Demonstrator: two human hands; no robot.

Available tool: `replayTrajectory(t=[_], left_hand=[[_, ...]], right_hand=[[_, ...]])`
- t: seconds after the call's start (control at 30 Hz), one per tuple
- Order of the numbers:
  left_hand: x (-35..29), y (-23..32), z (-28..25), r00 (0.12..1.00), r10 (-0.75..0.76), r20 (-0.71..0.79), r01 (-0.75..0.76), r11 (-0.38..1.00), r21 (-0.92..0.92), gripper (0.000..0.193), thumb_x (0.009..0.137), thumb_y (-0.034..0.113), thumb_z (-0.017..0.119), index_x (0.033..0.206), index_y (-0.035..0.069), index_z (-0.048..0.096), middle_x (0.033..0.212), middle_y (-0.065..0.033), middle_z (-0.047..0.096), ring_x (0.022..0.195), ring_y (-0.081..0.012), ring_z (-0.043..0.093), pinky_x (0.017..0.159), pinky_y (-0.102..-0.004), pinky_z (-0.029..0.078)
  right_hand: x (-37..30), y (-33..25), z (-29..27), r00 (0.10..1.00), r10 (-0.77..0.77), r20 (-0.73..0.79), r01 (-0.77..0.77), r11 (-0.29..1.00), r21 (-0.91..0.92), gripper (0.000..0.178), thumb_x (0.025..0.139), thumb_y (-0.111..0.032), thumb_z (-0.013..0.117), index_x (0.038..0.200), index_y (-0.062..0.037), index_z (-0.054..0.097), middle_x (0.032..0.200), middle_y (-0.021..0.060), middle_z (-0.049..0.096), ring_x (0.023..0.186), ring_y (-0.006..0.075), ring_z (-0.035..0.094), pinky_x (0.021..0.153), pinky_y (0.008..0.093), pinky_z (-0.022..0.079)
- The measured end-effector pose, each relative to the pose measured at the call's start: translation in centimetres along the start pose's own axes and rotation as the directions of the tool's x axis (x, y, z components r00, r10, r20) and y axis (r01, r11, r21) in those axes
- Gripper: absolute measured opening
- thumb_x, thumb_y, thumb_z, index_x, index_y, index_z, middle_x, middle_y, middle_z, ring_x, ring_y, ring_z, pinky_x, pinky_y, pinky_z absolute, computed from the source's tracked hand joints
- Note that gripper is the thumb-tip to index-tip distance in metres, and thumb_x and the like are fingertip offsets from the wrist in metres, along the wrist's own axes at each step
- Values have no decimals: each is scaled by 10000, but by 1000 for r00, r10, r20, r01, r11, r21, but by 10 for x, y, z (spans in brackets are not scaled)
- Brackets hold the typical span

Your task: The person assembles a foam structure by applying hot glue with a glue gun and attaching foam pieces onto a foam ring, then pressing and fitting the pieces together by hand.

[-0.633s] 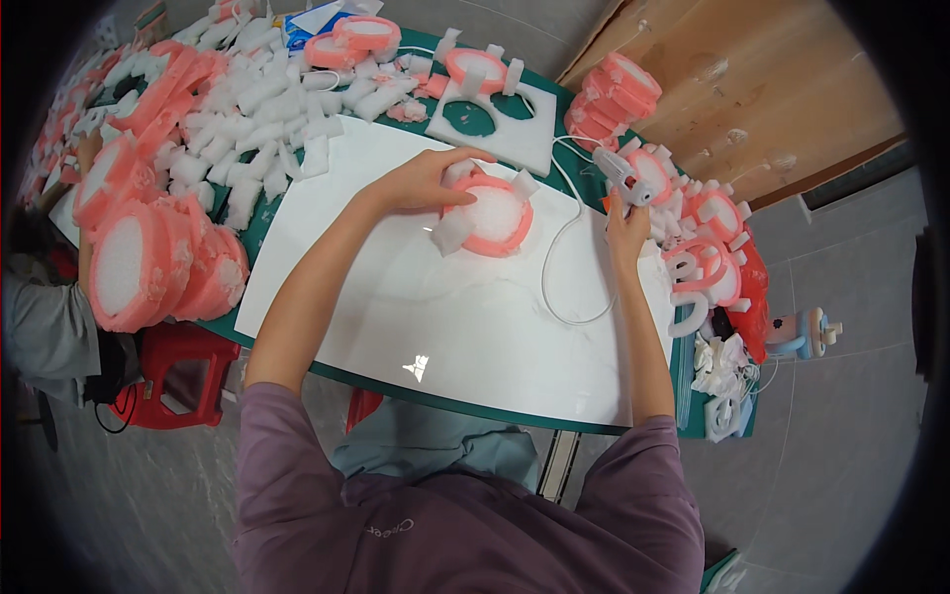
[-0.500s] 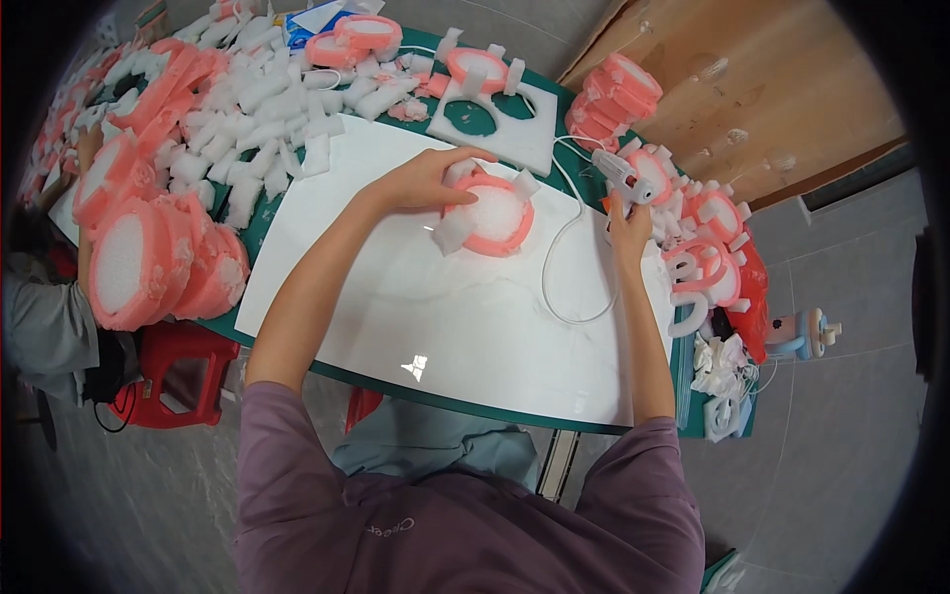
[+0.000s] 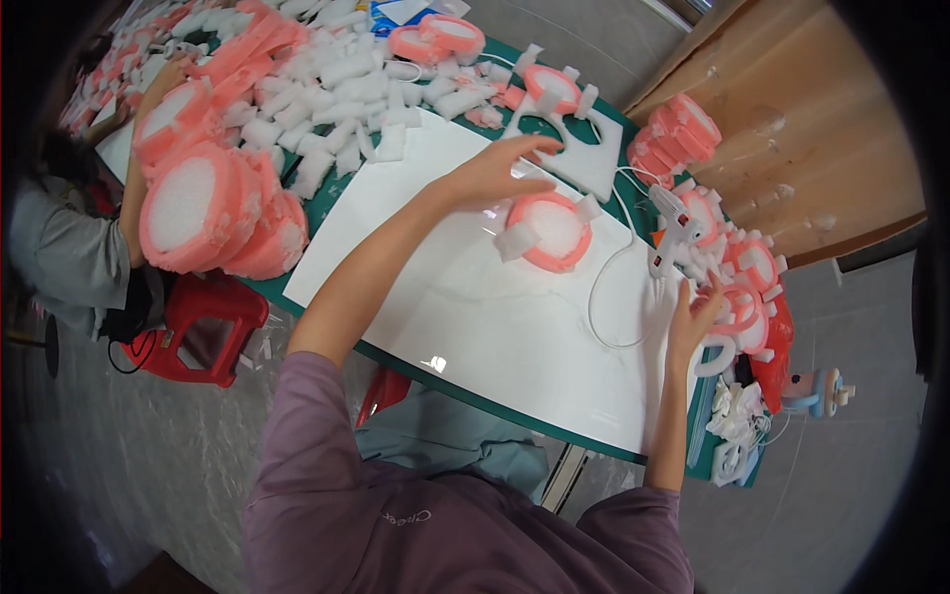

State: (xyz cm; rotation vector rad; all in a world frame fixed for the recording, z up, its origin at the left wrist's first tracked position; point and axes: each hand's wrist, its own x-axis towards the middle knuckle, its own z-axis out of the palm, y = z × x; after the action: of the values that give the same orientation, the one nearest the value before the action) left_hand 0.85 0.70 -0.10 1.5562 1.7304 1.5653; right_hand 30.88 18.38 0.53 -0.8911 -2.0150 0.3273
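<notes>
On the white glossy board [image 3: 465,327] lies a round foam piece [image 3: 554,228], a pink ring around a white centre with white foam blocks at its edge. My left hand [image 3: 495,178] hovers at its far left edge, thumb and fingers apart. A white foam block partly shows between them; whether they touch it I cannot tell. A white hot glue gun [image 3: 673,233] with a cable rests at the board's right edge, out of my grasp. My right hand [image 3: 693,317] is just nearer me than the gun, fingers spread, beside pink and white foam rings [image 3: 737,312].
Loose white foam blocks [image 3: 346,89] heap along the far left. Pink foam rounds are stacked at left [image 3: 183,208] and far right [image 3: 678,139]. A white foam sheet with holes [image 3: 594,163] lies beyond the board. Another person's arm [image 3: 139,148] reaches in at left. A red stool [image 3: 203,327] stands below.
My right hand has let go of the glue gun, which now rests on the table, and moved nearer the rings. My left hand has opened from the foam piece. The whole view has shifted.
</notes>
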Motion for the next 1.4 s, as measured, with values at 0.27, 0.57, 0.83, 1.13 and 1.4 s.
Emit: replayTrajectory(t=[0.27,0.57,0.83,1.13,1.4], left_hand=[[-4,-10,-39,770,395,-501,496,125,860,208,759,172,578,964,141,593,1015,-69,531,1008,-256,477,887,-591,283],[-16,-32,-68,695,99,-712,717,-158,679,370,791,357,569,996,48,574,1290,-286,369,1236,-473,265,989,-642,91],[-24,-56,-81,662,119,-740,747,-19,665,523,776,477,560,1040,25,553,1293,-358,323,1222,-487,285,1043,-559,59],[-17,-37,-79,661,297,-689,736,-76,673,672,768,498,561,1105,-75,468,1188,-260,444,1142,-353,404,1036,-547,121],[-13,-18,-81,615,378,-692,734,47,678,577,725,390,640,1080,-33,471,1101,-172,481,1075,-271,459,1024,-549,175]], right_hand=[[-21,-29,-17,995,-35,-96,53,980,193,321,794,-57,585,1095,-22,479,848,27,384,700,104,353,638,231,328],[-29,-35,-14,1000,-26,3,24,972,234,284,788,-48,582,1060,-17,506,891,46,434,686,99,386,676,225,357],[-32,-36,-14,998,-40,49,22,947,321,256,792,-35,574,1040,-7,520,926,56,462,691,94,408,695,224,365],[-35,-43,-19,998,-30,51,8,917,400,246,800,-5,558,1042,1,514,944,60,466,706,87,427,714,218,373],[-37,-46,-18,997,-50,66,18,910,414,245,806,3,547,1047,15,506,969,69,456,723,88,444,721,215,385]])
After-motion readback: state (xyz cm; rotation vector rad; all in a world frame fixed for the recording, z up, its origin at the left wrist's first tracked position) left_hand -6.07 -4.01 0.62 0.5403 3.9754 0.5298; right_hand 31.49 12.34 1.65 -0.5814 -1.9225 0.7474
